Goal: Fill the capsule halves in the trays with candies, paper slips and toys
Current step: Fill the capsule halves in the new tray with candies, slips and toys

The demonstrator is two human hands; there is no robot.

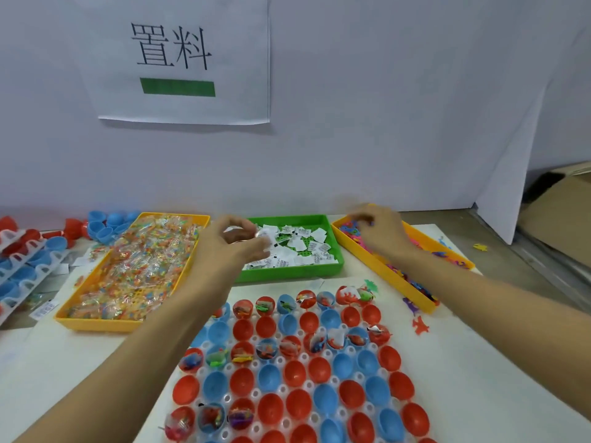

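A white tray [256, 393] in front of me holds red and blue capsule halves [294, 372]; some carry candy, paper and toys, many hold nothing. My left hand [230, 244] hovers at the left end of the green tray of paper slips [307, 270], with curled fingers pinching white slips. My right hand [380, 231] reaches into the yellow tray of small toys [383, 270], fingers curled down among them; what it holds is hidden. A yellow tray of wrapped candies [96, 322] lies at the left.
Stacked trays of spare blue and red capsule halves [28, 260] sit at the far left. Loose toys [419, 326] lie on the white sheet right of the capsule tray. A wall with a paper sign [179, 59] stands close behind; cardboard [556, 219] is at the right.
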